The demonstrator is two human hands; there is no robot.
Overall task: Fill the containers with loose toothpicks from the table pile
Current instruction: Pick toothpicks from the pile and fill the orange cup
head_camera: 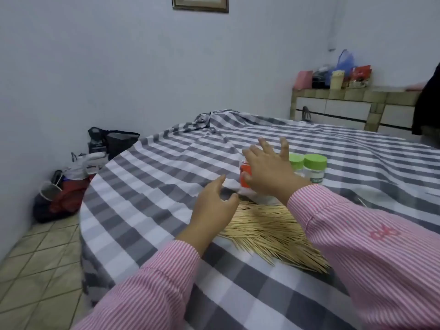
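Note:
A pile of loose wooden toothpicks lies on the grey checked tablecloth. Beyond it stands a clear container with an orange label, partly hidden by my right hand, whose fingers are spread over it; the thumb is beside the label. Two clear containers with green lids stand just right of that hand. My left hand hovers over the pile's left edge with fingers loosely bent, holding nothing.
Bags and clothes lie on the tiled floor at the left by the wall. A tiled counter with bottles and packets stands at the back right. A dark shape is at the right edge.

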